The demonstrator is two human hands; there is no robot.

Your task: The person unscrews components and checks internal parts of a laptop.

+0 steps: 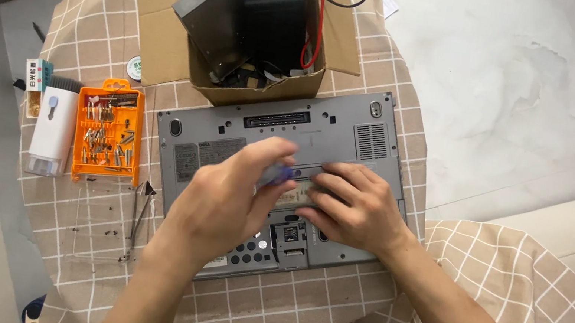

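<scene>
A grey laptop (336, 135) lies upside down on a round table with a beige checked cloth (96, 30). My left hand (225, 201) is closed around a small screwdriver with a blue-purple handle (276, 175), held over the middle of the laptop's underside. My right hand (356, 205) rests flat on the laptop just right of the screwdriver, fingers spread and pressing on the panel. The screwdriver's tip is hidden between the two hands.
An orange case of screwdriver bits (109, 130) lies open left of the laptop, beside a white box (52, 130). Metal tweezers (140, 216) and loose small screws lie near the front left. A cardboard box (260, 38) with a disc drive and cables stands behind the laptop.
</scene>
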